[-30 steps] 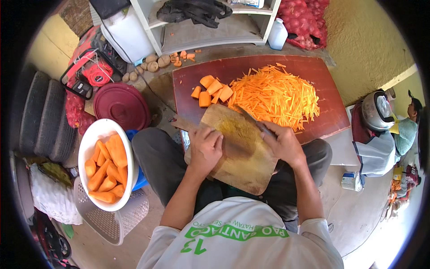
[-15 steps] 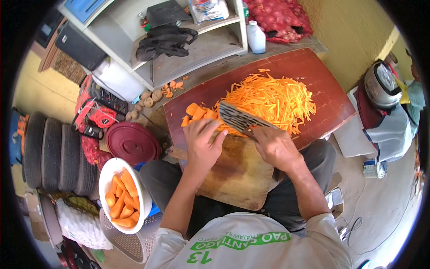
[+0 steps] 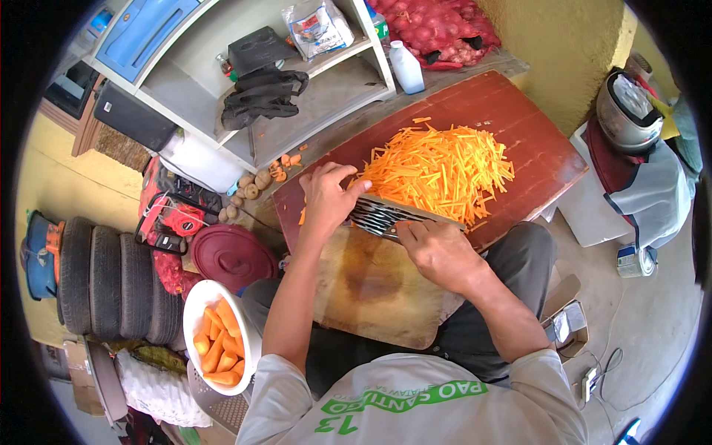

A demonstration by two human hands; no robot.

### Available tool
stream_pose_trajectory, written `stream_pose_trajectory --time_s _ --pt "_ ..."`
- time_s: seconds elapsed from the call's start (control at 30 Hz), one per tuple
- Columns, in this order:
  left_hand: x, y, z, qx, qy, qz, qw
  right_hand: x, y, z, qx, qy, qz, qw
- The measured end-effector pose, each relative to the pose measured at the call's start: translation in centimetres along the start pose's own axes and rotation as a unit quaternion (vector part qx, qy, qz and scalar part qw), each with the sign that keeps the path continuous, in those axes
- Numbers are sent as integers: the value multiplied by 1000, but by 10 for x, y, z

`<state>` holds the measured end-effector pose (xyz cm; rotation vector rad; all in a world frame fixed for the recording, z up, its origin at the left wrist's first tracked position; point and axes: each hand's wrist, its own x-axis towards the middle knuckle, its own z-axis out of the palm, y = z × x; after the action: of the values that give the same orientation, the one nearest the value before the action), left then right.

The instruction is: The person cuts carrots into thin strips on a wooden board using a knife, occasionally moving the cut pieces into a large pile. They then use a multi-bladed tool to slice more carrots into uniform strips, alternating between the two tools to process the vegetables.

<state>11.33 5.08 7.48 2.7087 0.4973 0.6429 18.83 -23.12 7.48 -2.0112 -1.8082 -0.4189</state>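
Note:
A wide-bladed knife (image 3: 374, 215) with a dark-and-light striped blade is gripped in my right hand (image 3: 439, 254). Its blade lies along the near edge of a heap of carrot strips (image 3: 443, 167), over the far end of a worn wooden chopping board (image 3: 371, 285). Near the blade's left end is my left hand (image 3: 328, 194), its thumb apart from the curved fingers. Carrot pieces beneath and beside that hand are mostly hidden; only a bit of orange shows at its left. The heap rests on a red-brown tabletop (image 3: 528, 126).
At lower left a white bowl (image 3: 253, 345) holds peeled carrots (image 3: 222, 348). Beyond it are a maroon lid (image 3: 232, 257) and several tyres (image 3: 105, 278). A shelf unit (image 3: 348, 95), white bottle (image 3: 406, 68) and red mesh sack of onions (image 3: 437, 33) stand at the back.
My left hand has moved forward over the carrot chunks, covering most of them. The knife has come back from the heap to its near edge. The view has shifted slightly.

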Motion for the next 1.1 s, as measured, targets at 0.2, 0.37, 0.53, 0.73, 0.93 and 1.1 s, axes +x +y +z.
stream_pose_trajectory --time_s 0.2,0.37,0.53,0.73,0.93,1.1 --pt "-20 11 -2 22 -51 51 997 1 -15 1 -4 -25 -15 1000" --pt "-15 6 4 91 -46 65 993 1 -22 3 5 -7 -39 999" --pt "-21 -7 3 3 9 0 1000 0 -25 5 -5 -48 -42 998" --pt "-36 11 0 -23 -26 107 994 -1 -29 4 -25 -39 -47 998" --pt "-28 9 7 73 10 90 993 2 -28 4 -4 -19 -50 999" --pt "-32 -4 3 50 64 69 994 0 -20 5 49 -40 -29 998"
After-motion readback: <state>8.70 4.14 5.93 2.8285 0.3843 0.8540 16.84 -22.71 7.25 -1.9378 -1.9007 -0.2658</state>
